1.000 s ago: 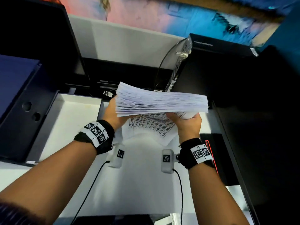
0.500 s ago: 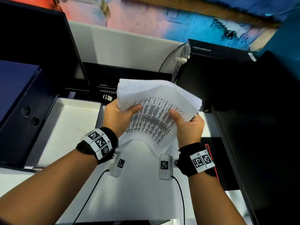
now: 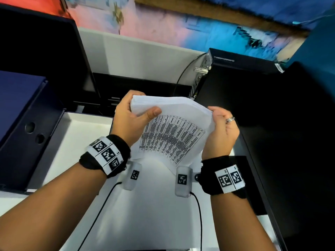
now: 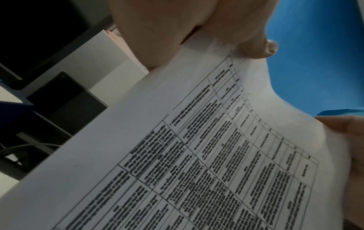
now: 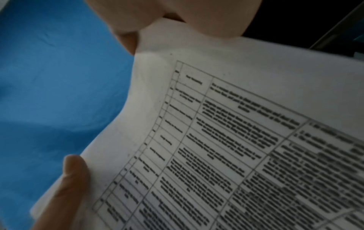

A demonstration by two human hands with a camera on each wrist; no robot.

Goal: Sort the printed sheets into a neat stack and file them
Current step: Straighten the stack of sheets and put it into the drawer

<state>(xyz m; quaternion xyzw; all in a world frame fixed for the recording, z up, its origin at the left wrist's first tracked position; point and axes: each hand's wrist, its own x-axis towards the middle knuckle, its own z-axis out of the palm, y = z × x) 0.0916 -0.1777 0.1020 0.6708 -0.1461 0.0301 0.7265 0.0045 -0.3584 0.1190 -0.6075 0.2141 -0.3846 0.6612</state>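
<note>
A thick stack of printed sheets (image 3: 174, 131) with a table of black text stands tilted above the white desk (image 3: 155, 214), its printed face toward me. My left hand (image 3: 132, 120) grips the stack's upper left corner, thumb across the front. My right hand (image 3: 220, 129) holds the right edge, fingers curled behind. The sheets bend between both hands. The left wrist view shows the same printed sheets (image 4: 197, 155) under my left hand (image 4: 197, 31). The right wrist view shows the sheets (image 5: 236, 140) pinched by my right hand (image 5: 157, 23).
An open dark blue box file (image 3: 23, 127) with a white inside (image 3: 72, 145) lies at the left. A black monitor (image 3: 41, 57) stands behind it. Black equipment (image 3: 235, 84) with a cable (image 3: 183, 78) rises at the right. A dark panel (image 3: 290, 160) borders the right side.
The stack has turned from lying edge-on and level to standing with its printed face toward me. My right hand has slid from underneath to the right edge.
</note>
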